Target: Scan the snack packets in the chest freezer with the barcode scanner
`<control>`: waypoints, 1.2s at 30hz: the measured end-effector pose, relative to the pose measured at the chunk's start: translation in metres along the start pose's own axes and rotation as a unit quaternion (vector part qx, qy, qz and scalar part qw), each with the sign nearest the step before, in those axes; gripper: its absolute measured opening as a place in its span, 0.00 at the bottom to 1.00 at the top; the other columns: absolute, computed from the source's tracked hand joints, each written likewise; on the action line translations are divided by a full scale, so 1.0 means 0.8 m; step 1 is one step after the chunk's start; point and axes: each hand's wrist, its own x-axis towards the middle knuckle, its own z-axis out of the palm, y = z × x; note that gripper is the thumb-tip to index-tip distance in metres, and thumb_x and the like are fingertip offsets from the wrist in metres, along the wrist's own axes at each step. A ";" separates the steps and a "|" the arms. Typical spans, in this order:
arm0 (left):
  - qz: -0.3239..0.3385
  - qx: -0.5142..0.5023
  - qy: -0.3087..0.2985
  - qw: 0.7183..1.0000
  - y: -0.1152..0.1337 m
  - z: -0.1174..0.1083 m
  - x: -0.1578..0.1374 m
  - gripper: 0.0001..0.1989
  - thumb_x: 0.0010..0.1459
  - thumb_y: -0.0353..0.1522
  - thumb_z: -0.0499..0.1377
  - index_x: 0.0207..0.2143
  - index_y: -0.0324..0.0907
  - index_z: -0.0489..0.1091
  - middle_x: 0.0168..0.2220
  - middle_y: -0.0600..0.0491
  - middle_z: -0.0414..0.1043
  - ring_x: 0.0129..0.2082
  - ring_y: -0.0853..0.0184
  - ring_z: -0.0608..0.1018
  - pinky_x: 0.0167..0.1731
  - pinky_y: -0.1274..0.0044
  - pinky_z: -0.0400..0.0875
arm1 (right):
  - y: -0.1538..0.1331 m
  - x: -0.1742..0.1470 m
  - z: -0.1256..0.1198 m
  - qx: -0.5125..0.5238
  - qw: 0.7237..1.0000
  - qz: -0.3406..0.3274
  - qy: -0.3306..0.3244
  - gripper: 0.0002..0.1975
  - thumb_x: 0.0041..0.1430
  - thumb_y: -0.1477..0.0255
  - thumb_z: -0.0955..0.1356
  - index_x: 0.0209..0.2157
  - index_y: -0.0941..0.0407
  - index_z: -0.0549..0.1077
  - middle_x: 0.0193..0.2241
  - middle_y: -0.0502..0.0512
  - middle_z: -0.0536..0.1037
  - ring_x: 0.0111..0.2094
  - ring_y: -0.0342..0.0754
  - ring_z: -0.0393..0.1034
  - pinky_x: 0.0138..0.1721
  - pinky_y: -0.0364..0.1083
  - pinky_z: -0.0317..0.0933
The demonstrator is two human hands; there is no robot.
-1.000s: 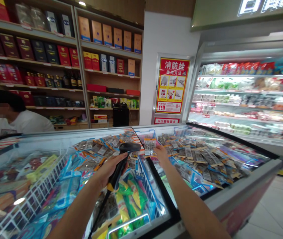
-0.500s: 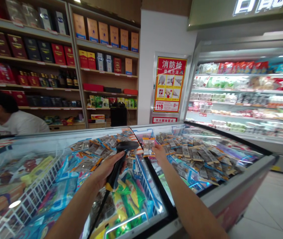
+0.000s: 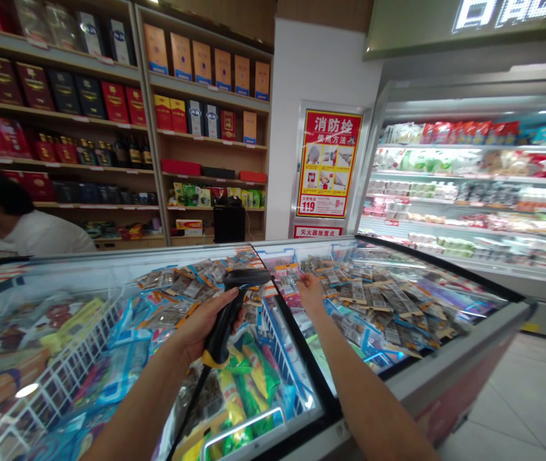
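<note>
My left hand is wrapped around the handle of a black and yellow barcode scanner. The scanner's head points right, and its cable runs down past my forearm. Beside the scanner head, across the dark lid edge, my right hand pinches the right side of a small clear snack packet with an orange top strip. The packet is tilted. Many similar packets lie spread on the freezer's glass to the right, and another heap of packets lies to the left.
The chest freezer spans the foreground, with a white wire basket and green-yellow bags under its glass. A person in a white shirt is at the far left. Behind stand boxed-goods shelves and a refrigerated display.
The packet in my right hand has tipped from facing me to a slanted position, and that hand has shifted slightly right. The scanner's head has tilted a little; my left hand keeps its grip.
</note>
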 end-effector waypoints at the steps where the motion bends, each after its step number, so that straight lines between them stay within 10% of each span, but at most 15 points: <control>1: -0.001 0.004 0.002 1.000 -0.001 0.000 0.000 0.13 0.50 0.38 0.55 0.25 0.35 0.67 0.19 0.50 0.70 0.17 0.73 0.70 0.16 0.83 0.65 | 0.000 0.000 0.000 0.001 1.000 0.003 -0.003 0.05 0.39 0.71 0.62 0.24 0.56 0.63 0.18 0.48 0.68 0.23 0.44 0.64 0.27 0.43 0.58; 7: -0.003 0.033 0.017 0.999 -0.002 0.000 0.002 0.13 0.49 0.39 0.56 0.24 0.37 0.67 0.19 0.51 0.70 0.16 0.73 0.70 0.16 0.83 0.65 | 0.004 0.017 -0.011 -0.040 0.998 0.041 0.035 0.06 0.40 0.71 0.61 0.25 0.56 0.64 0.20 0.49 0.71 0.24 0.45 0.66 0.28 0.43 0.59; 17: 0.013 0.093 0.052 0.994 0.005 -0.019 0.008 0.16 0.46 0.42 0.56 0.19 0.37 0.66 0.15 0.54 0.67 0.14 0.74 0.67 0.13 0.84 0.62 | -0.001 0.085 -0.147 -0.295 0.934 0.103 0.173 0.11 0.45 0.75 0.60 0.32 0.57 0.69 0.31 0.61 0.73 0.37 0.55 0.67 0.38 0.51 0.56; 24: 0.005 0.123 0.129 0.984 0.018 -0.043 0.001 0.15 0.44 0.42 0.58 0.18 0.38 0.66 0.16 0.52 0.69 0.14 0.73 0.68 0.14 0.83 0.63 | 0.004 0.092 -0.180 -0.311 0.927 0.107 0.181 0.15 0.45 0.77 0.60 0.37 0.58 0.69 0.34 0.66 0.72 0.42 0.60 0.65 0.38 0.54 0.53; 31: -0.010 0.130 0.176 0.976 0.017 -0.059 0.005 0.15 0.41 0.42 0.60 0.17 0.38 0.66 0.16 0.52 0.69 0.15 0.71 0.70 0.15 0.81 0.65 | -0.012 0.075 -0.145 -0.342 0.918 -0.003 0.203 0.10 0.45 0.74 0.63 0.31 0.56 0.71 0.38 0.61 0.70 0.46 0.63 0.59 0.41 0.57 0.50; 36: -0.002 0.133 0.155 0.979 0.016 -0.062 0.005 0.16 0.40 0.43 0.60 0.18 0.38 0.67 0.16 0.52 0.70 0.14 0.72 0.70 0.15 0.82 0.64 | -0.035 0.035 -0.034 -0.324 0.945 -0.046 -0.001 0.11 0.50 0.70 0.61 0.27 0.59 0.72 0.28 0.61 0.74 0.34 0.54 0.68 0.36 0.49 0.56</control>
